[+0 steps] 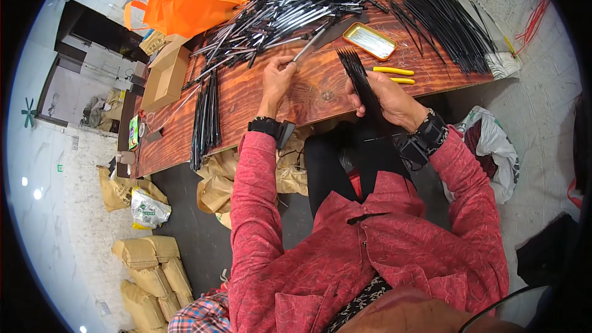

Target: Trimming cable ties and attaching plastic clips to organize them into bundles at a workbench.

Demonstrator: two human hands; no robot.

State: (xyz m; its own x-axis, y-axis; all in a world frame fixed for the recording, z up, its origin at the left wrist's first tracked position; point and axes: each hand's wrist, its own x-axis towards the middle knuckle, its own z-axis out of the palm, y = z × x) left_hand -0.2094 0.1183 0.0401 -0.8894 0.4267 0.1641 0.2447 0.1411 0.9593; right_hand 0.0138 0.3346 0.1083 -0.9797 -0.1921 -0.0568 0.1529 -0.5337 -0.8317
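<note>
My left hand [279, 83] is closed, thumb and fingers pinching the near end of a slim silver rod [305, 49]. That rod slants up toward a big pile of silver rods with black fittings [302, 9] on the wooden table [296, 111]. At the table's near edge, my right hand [393, 100] grips a bundle of thin black rods [356, 74]. The bundle's tips point up and away to the left; its lower end hangs over my lap. Close by my right fingers lie two yellow handles [394, 71] of a tool whose head is hidden.
A yellow-rimmed shallow tin [381, 58] sits behind the yellow handles. More black rods lie at the far right [447, 28] and at the left edge [205, 117]. An open cardboard box [166, 80] and an orange bag [182, 3] are at left. Stuffed brown sacks [148, 265] stand on the floor.
</note>
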